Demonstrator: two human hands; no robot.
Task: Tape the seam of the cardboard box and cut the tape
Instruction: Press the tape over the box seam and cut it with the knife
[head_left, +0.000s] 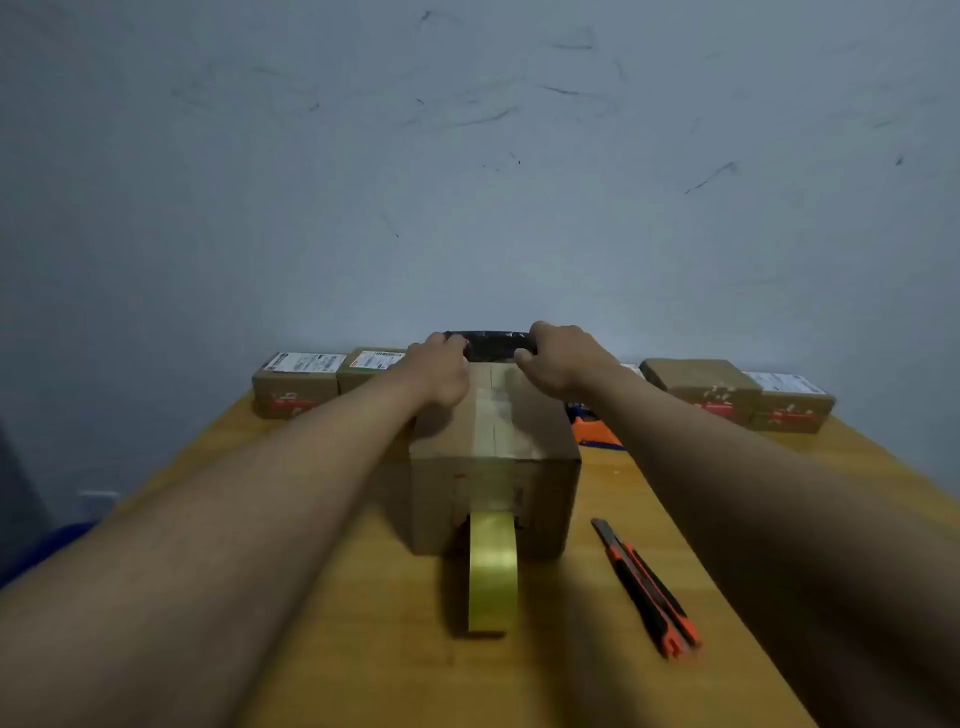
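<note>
We grip the box (493, 452) at its far edge, both hands (441, 376) (558, 364) curled; tape (491, 415) covers the seam, roll (492, 571) uncut, knife (647, 587) untouched on the worktop (363, 649).

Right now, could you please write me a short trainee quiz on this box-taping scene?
1. True or false: the yellow tape roll stands on edge against the brown cardboard box.
2. The orange-and-black utility knife lies: A) on the box B) on the wooden table, right of the roll C) in a hand.
3. Fill in: the left hand and right hand are at the box's ____ edge.

Key: 1 true; 2 B; 3 far.
</note>
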